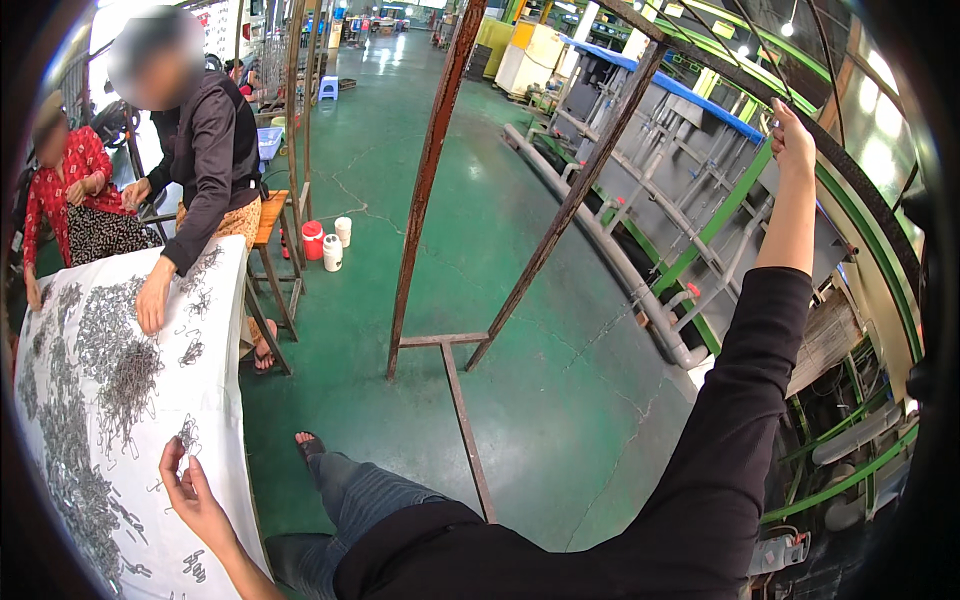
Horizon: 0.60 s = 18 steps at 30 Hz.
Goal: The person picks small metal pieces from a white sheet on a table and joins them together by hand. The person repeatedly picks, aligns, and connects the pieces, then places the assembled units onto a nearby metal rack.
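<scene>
My left hand [197, 500] is over the near edge of the white-covered table [215, 410], thumb and fingers apart. Just beyond its fingertips is a small cluster of bent wire hooks [188, 430], seemingly lying on the cloth. My right arm stretches up to the right, and my right hand [792, 137] is closed beside the dark upper bar [845, 170] of a metal rack. Whatever its curled fingers hold, if anything, is too small to make out. A tangled heap of wire hooks [130, 385] and many small metal pieces [65, 450] cover the table.
Across the table, a person in a dark jacket [215, 140] reaches onto the hooks; another in red [95, 165] works beyond. Rusty rack posts [430, 190] rise from the green floor ahead. Grey pipes [600, 230] line the right. A red jug [312, 240] stands near a wooden stool [268, 220].
</scene>
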Each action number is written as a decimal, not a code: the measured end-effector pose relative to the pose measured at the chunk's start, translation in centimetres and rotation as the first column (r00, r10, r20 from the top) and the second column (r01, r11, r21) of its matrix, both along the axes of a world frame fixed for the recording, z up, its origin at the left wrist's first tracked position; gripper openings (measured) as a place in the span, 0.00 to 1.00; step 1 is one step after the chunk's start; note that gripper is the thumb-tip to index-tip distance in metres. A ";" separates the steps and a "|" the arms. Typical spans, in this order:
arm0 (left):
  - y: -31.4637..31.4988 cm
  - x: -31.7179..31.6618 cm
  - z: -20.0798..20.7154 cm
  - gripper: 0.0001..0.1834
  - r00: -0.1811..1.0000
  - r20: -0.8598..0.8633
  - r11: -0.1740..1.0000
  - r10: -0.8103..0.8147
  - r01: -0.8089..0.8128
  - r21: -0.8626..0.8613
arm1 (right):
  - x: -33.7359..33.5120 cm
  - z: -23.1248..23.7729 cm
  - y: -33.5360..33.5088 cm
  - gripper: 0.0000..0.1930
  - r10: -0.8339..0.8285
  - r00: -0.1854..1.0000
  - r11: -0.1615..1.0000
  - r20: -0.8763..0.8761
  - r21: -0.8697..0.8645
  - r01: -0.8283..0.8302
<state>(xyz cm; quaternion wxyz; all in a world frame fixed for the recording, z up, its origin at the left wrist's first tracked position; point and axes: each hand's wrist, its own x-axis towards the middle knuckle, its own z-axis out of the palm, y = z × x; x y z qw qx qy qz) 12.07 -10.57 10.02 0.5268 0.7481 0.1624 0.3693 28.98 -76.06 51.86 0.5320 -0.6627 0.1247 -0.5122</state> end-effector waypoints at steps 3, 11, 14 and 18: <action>-0.1 0.0 -0.4 0.16 1.000 0.001 1.000 0.003 -0.003 -0.001 | -0.2 1.3 -0.4 0.15 0.009 0.999 0.998 0.042 0.061 -0.011; -0.2 -0.1 -1.1 0.16 1.000 -0.003 1.000 0.006 -0.006 0.002 | 0.8 3.4 -1.8 0.12 -0.136 0.989 0.990 0.054 0.054 0.133; -0.4 -0.1 -1.0 0.16 1.000 0.005 1.000 0.009 -0.009 -0.004 | 1.4 3.5 -2.9 0.11 -0.239 0.968 0.971 0.071 0.009 0.239; -0.6 0.0 -0.9 0.16 1.000 0.000 1.000 0.008 -0.008 -0.007 | 1.7 3.7 -4.4 0.10 -0.265 0.963 0.962 0.045 -0.049 0.267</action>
